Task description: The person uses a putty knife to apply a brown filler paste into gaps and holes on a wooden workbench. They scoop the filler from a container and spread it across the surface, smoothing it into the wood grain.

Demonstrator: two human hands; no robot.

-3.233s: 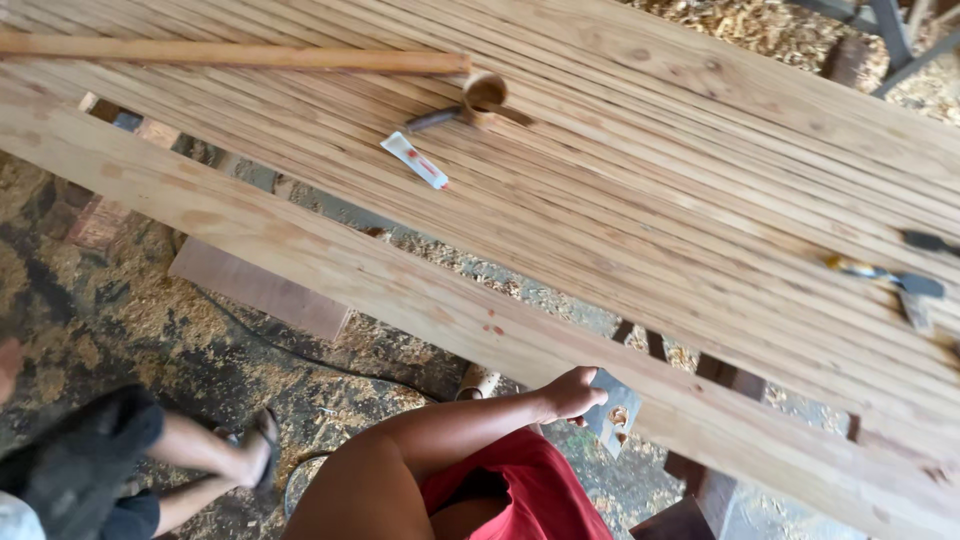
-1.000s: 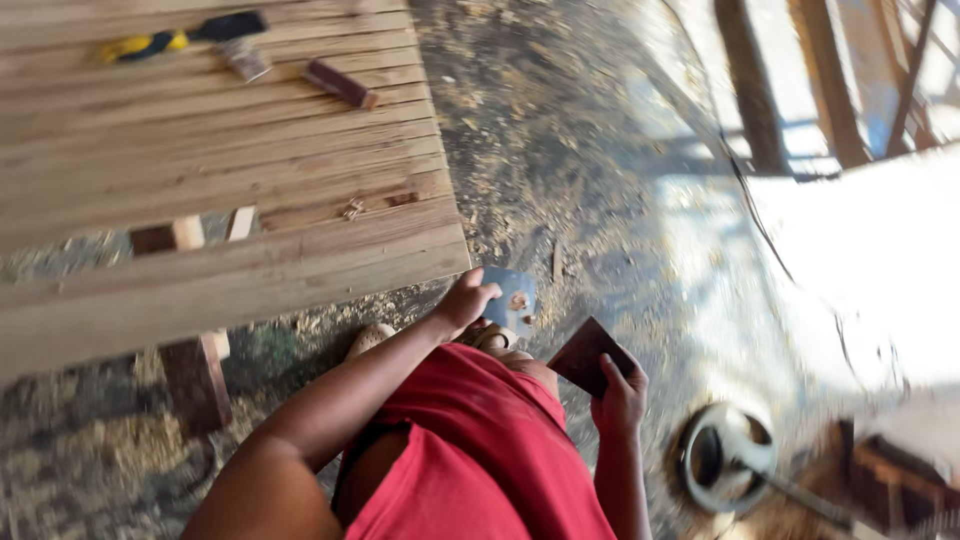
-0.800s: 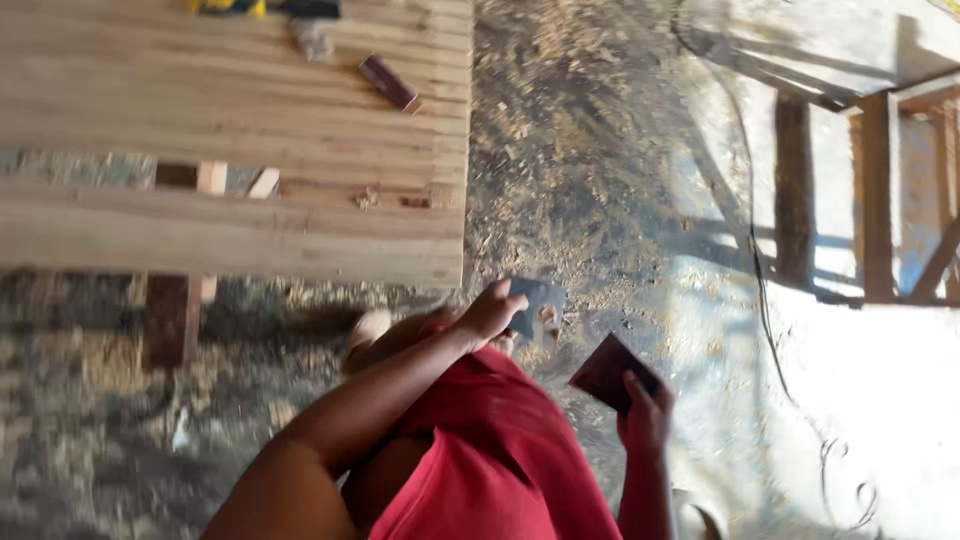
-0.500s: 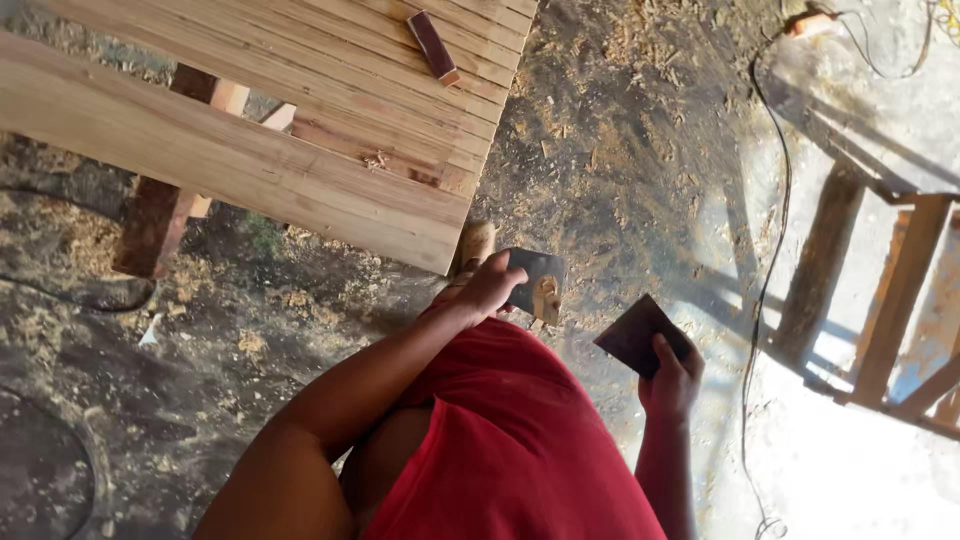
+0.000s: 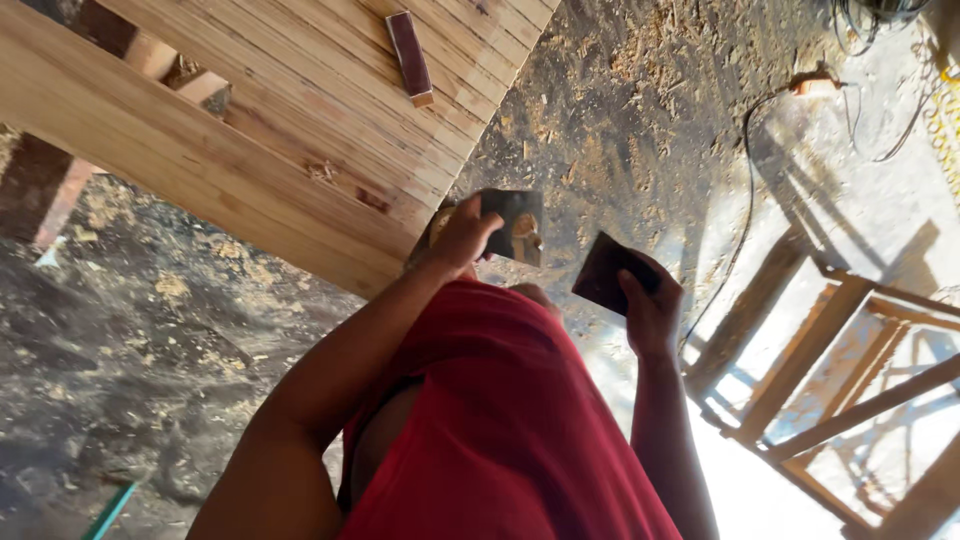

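My left hand (image 5: pixel 462 236) grips a dark sanding block with a wooden core (image 5: pixel 514 224), held just off the corner of the wooden plank tabletop (image 5: pixel 290 120). My right hand (image 5: pixel 650 305) holds a dark brown square sheet of sandpaper (image 5: pixel 605 272) a little to the right, over the floor. The two hands are close together but apart. My red shirt fills the lower middle of the view.
A small brown block (image 5: pixel 409 57) lies on the planks near the top. The floor (image 5: pixel 640 120) is covered with sawdust. A cable (image 5: pixel 745 190) with an orange plug runs across it. A wooden frame (image 5: pixel 830 380) stands at the right. A teal stick (image 5: pixel 108 510) lies at bottom left.
The view has swung from the long tabletop with tools to its end corner. My right hand with the sandpaper sheet has come into view; both hands have risen nearer the table corner.
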